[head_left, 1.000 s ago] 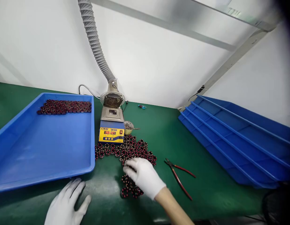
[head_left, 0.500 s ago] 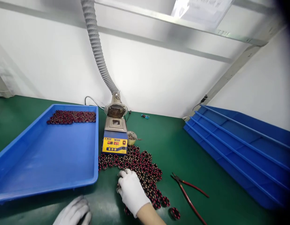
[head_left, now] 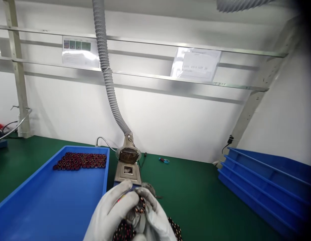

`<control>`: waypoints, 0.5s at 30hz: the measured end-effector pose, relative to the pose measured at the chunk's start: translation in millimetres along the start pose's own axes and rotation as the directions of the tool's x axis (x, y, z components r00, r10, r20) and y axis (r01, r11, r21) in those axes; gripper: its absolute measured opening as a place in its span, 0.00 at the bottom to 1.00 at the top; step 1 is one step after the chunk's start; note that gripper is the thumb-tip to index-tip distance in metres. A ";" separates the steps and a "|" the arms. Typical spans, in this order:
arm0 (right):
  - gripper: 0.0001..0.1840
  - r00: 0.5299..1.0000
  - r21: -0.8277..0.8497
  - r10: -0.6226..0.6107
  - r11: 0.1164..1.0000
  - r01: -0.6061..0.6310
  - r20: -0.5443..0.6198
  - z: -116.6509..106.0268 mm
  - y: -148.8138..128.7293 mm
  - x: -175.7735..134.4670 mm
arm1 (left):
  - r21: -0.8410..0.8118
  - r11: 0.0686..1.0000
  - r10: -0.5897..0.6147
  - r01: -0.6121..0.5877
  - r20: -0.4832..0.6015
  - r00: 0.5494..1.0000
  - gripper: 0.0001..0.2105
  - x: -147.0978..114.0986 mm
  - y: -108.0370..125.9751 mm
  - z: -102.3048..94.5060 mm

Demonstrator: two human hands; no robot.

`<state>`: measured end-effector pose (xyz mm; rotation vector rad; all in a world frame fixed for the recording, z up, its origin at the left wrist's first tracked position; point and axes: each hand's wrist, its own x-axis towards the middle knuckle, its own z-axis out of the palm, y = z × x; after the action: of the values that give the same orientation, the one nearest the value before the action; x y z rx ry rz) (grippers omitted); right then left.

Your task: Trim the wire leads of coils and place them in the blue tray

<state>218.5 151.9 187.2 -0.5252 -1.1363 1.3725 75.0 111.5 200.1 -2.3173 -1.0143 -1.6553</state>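
Both my hands wear white gloves and meet at the bottom middle of the head view, in front of the solder pot (head_left: 127,171). My left hand (head_left: 107,211) and my right hand (head_left: 157,214) are closed around a small round stator-like part (head_left: 140,205), black with copper-coloured dots. The fingers cover most of it. More of these round parts (head_left: 124,231) show below and between the hands, on the green table. Further parts (head_left: 79,160) lie packed at the far end of the blue tray (head_left: 107,170) to the left.
A grey exhaust hose (head_left: 106,70) comes down to a metal hood behind the pot. A small round container (head_left: 148,188) stands beside the pot. Stacked blue trays (head_left: 266,190) lean at the right. A small blue-handled tool (head_left: 164,160) lies near the wall.
The camera has tilted up. My right hand has come up from the pile and my left hand has come in from the tray's front edge; both now hold one stator-like part.
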 end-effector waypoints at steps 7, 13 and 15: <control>0.13 1.000 0.033 0.009 0.999 -0.009 -0.005 6.6 9.9 -3.1 | 0.177 0.979 0.112 -0.105 -0.028 0.993 0.14 1.0 -30.4 29.0; 0.16 1.000 0.043 0.025 0.999 -0.025 0.008 1.8 14.3 7.0 | -0.076 0.997 0.004 0.005 0.120 0.993 0.11 -2.0 -38.5 18.3; 0.16 1.000 -0.010 -0.008 1.000 0.008 -0.017 -2.7 13.0 7.3 | -0.156 0.981 -0.095 0.118 0.148 0.984 0.09 -4.2 -36.2 17.0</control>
<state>213.2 162.1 177.3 -0.5386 -1.1311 1.3537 66.9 145.2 179.8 -2.5597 -1.0852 -1.6952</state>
